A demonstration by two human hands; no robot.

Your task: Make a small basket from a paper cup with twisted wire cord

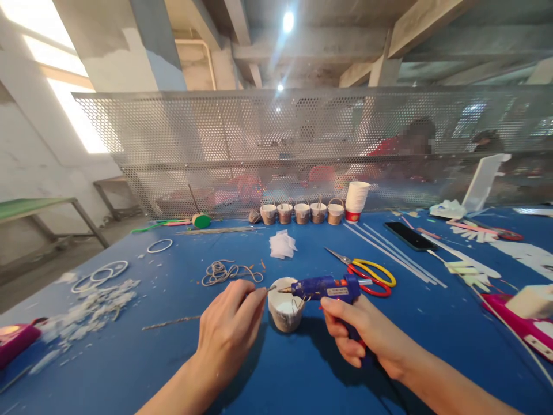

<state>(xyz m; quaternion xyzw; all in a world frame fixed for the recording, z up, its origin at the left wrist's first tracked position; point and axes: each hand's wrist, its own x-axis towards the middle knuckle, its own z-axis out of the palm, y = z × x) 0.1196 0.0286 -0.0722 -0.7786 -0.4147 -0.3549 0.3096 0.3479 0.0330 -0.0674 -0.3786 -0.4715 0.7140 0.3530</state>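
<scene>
My right hand (pixel 352 325) is wrapped round the grip of a blue hot glue gun (pixel 326 287), whose nozzle points left over a small cup. That cup (pixel 287 314) stands upright on the table, white inside and brownish-grey outside, with thin wire-like strands at its right rim. My left hand (pixel 233 314) pinches a thin twisted cord (pixel 173 322); one end shows by the nozzle tip above the cup's rim, and the other trails left. Whether nozzle and cord touch, I cannot tell. Beyond my left hand lies a loose coil of grey string (pixel 227 272).
Scissors (pixel 371 275) lie beyond the glue gun. Farther back are white squares (pixel 282 245), several small cups with handles (pixel 302 214) and stacked paper cups (pixel 357 200). White glue sticks (pixel 389 253) and a phone (pixel 410 235) lie right; white scraps (pixel 93 305) lie left. A perforated metal screen (pixel 242 138) closes the back.
</scene>
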